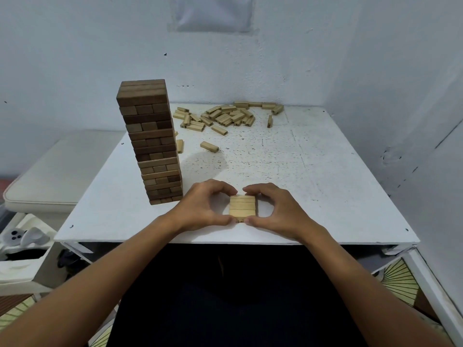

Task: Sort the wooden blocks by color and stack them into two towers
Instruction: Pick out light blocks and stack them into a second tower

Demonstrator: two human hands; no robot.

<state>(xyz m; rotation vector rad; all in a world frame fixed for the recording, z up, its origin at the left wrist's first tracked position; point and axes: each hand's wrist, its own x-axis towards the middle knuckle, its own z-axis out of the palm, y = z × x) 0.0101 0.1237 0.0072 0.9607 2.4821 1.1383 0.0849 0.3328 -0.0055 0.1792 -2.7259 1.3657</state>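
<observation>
At table edge, both hands — left (203,205), right (278,209) — pinching pale block layer (242,206) (smooth, square).

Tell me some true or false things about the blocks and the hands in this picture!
1. The dark tower stands taller than the light stack. True.
2. The loose light blocks lie at the near edge of the table. False: they lie at the far side, near the wall.
3. Both hands are around the light stack. True: the left hand and right hand hold it from either side.
4. The dark tower is to the right of the hands. False: it stands to their left.
5. The light stack is many layers high. False: it is only a low start.
</observation>
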